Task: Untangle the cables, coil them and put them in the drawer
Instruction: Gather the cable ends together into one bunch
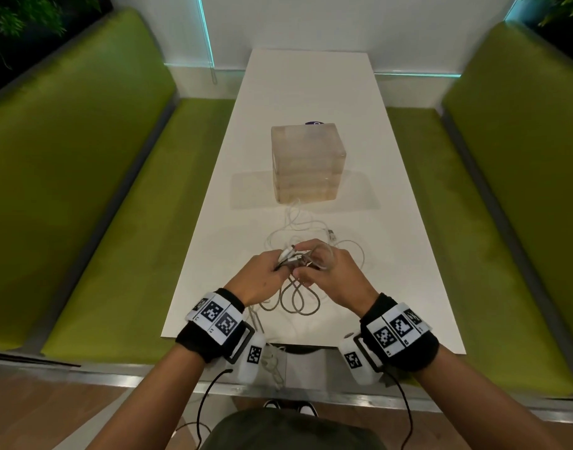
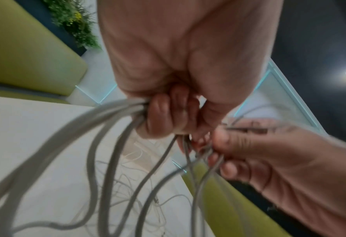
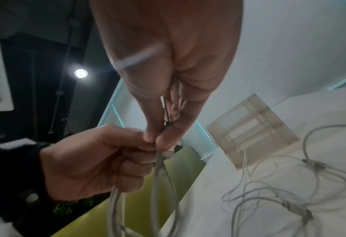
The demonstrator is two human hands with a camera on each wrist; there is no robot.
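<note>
Both hands work above the near end of the white bench [image 1: 311, 92], in front of the translucent drawer unit [image 1: 308, 164]. Left hand [image 1: 257, 280] grips a bundle of grey cable loops [image 1: 295, 302]; right hand [image 1: 330, 271] pinches strands of it. Loose white cables [image 1: 311, 228] lie tangled just before the drawer unit.

Black wristbands [image 1: 210, 342] on both forearms, white strips of black square-pattern markers, white wrist cameras [image 1: 253, 360], thin black cables [image 1: 207, 394] trailing.

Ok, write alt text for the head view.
Two hands, left hand and right hand, hold a bundle of grey cables above a white table. More cable lies loose before a translucent drawer box; green benches flank the table.
</note>
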